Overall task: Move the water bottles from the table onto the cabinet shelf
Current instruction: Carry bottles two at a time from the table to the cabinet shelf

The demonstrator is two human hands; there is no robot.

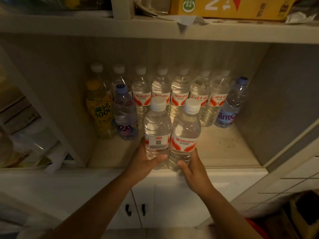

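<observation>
Each of my hands holds a clear water bottle with a white cap and a red-and-white label, upright and side by side at the front of the cabinet shelf (222,147). My left hand (144,163) grips the left bottle (157,130) near its base. My right hand (193,167) grips the right bottle (185,133) low down. Whether the bottle bases touch the shelf I cannot tell. Behind them a row of several matching water bottles (179,94) stands along the shelf's back.
A yellow drink bottle (100,109) and a blue-capped bottle (125,114) stand at the left of the shelf, another blue-capped bottle (231,104) at the right. A yellow carton (229,7) sits on the shelf above. Cabinet doors with dark handles (135,210) lie below.
</observation>
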